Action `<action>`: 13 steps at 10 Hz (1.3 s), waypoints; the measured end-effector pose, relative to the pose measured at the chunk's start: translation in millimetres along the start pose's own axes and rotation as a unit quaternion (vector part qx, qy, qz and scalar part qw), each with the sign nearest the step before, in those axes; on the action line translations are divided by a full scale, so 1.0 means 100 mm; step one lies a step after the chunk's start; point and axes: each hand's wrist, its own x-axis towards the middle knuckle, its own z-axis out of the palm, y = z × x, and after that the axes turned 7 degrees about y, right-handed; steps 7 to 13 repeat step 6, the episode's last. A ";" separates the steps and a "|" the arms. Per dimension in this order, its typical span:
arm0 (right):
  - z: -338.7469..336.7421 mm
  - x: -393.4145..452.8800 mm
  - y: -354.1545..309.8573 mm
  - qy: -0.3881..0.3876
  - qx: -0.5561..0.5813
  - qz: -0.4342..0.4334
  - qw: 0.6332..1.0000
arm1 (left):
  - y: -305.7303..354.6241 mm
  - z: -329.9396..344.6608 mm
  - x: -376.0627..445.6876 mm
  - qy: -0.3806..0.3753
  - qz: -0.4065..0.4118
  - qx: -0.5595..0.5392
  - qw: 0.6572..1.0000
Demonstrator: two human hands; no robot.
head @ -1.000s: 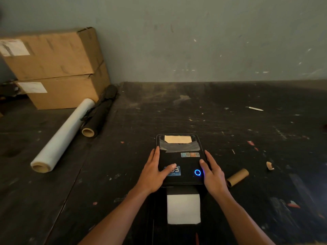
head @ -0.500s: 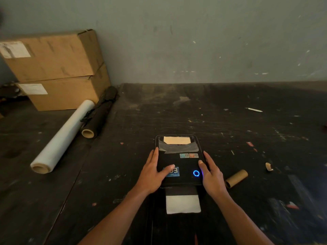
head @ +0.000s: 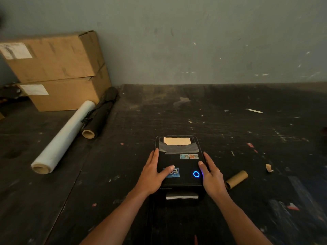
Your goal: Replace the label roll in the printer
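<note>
A black label printer [head: 184, 163] sits on the dark table in front of me, lid down, a blue ring light [head: 196, 174] glowing on its near right corner. My left hand [head: 152, 174] lies flat on the lid's left side, thumb on a blue sticker. My right hand [head: 212, 175] rests along the right edge, thumb beside the light. Only a thin strip of white label paper [head: 182, 197] shows at the front slot. An empty cardboard core [head: 236, 179] lies on the table just right of the printer.
Two stacked cardboard boxes [head: 58, 71] stand at the back left against the wall. A white film roll [head: 63, 138] and a black roll [head: 99, 117] lie in front of them. A small cardboard scrap [head: 269, 168] and paper bits litter the right side.
The white label paper at the front slot has drawn back from a long sheet to a thin strip. Both hands have stayed on the lid.
</note>
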 end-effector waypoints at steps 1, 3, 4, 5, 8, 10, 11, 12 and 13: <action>-0.01 0.00 -0.01 -0.009 0.012 0.009 1.000 | -0.01 0.00 0.00 -0.001 0.001 0.004 1.000; -0.01 -0.02 -0.04 -0.007 0.005 0.008 1.000 | -0.02 -0.01 0.01 -0.001 0.007 -0.001 1.000; -0.02 -0.05 -0.06 -0.008 -0.002 0.005 1.000 | -0.06 0.01 0.01 0.009 0.003 0.002 1.000; -0.03 -0.08 -0.11 -0.021 -0.013 0.011 1.000 | 0.00 0.01 0.00 0.007 0.005 -0.041 0.999; -0.16 -0.21 -0.14 -0.026 -0.052 -0.005 0.998 | -0.13 -0.05 -0.32 -0.027 -0.027 -0.094 0.995; -0.16 -0.21 -0.14 -0.026 -0.052 -0.005 0.998 | -0.13 -0.05 -0.32 -0.027 -0.027 -0.094 0.995; -0.16 -0.21 -0.14 -0.026 -0.052 -0.005 0.998 | -0.13 -0.05 -0.32 -0.027 -0.027 -0.094 0.995; -0.16 -0.21 -0.14 -0.026 -0.052 -0.005 0.998 | -0.13 -0.05 -0.32 -0.027 -0.027 -0.094 0.995; -0.16 -0.21 -0.14 -0.026 -0.052 -0.005 0.998 | -0.13 -0.05 -0.32 -0.027 -0.027 -0.094 0.995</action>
